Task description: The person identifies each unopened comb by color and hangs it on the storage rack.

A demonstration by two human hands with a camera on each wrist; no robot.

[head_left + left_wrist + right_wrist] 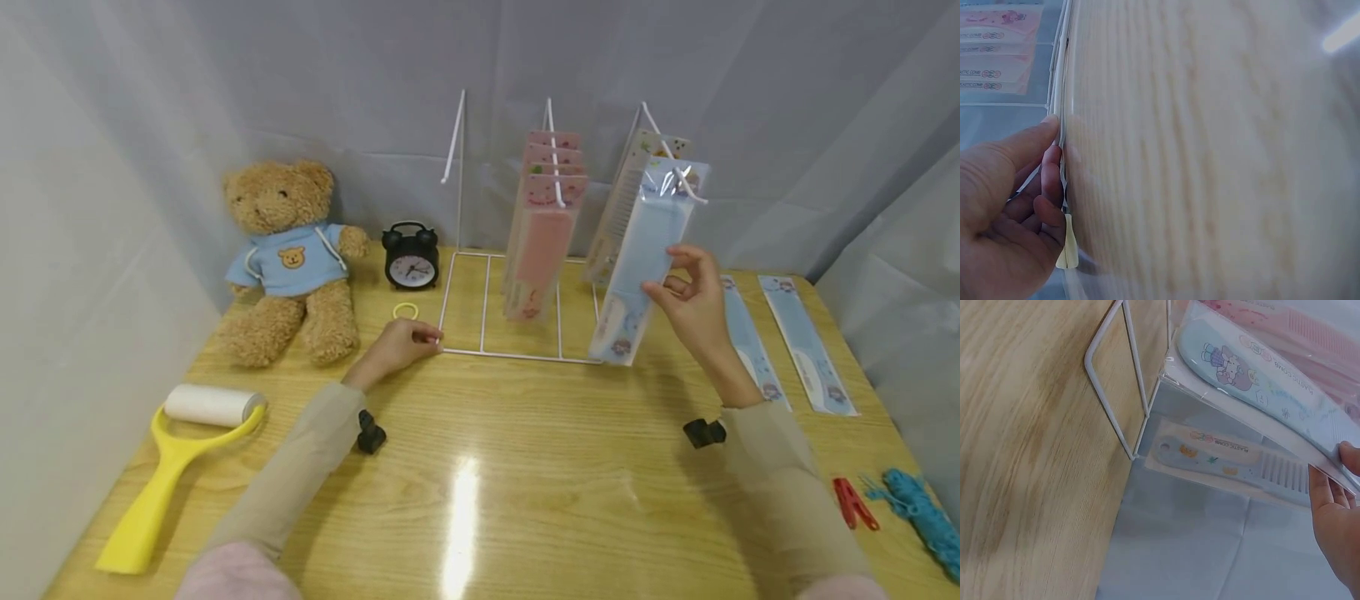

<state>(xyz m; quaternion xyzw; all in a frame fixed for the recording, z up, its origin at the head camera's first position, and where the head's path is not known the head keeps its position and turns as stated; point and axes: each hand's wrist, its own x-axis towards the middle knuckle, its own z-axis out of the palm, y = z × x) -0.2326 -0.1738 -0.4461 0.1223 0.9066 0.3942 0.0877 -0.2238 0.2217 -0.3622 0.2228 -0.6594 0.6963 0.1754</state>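
A blue plastic comb in a clear packet (645,250) is on the right prong of a white wire display rack (517,357), near the prong's tip, tilted with its lower end toward the left. My right hand (697,304) pinches this packet by its right edge between thumb and fingers. Behind it on the same prong hangs a pale packaged comb with bear prints (1210,456). Several pink packaged combs (546,250) hang from the middle prong, and the left prong is bare. My left hand (397,348) pinches the rack's front wire at the left corner.
Two more blue packaged combs (806,346) lie on the right of the table. A red clip (853,503) and blue cord (926,521) lie nearer. On the left are a teddy bear (288,258), black alarm clock (412,257), yellow ring (406,305) and yellow-handled lint roller (172,458).
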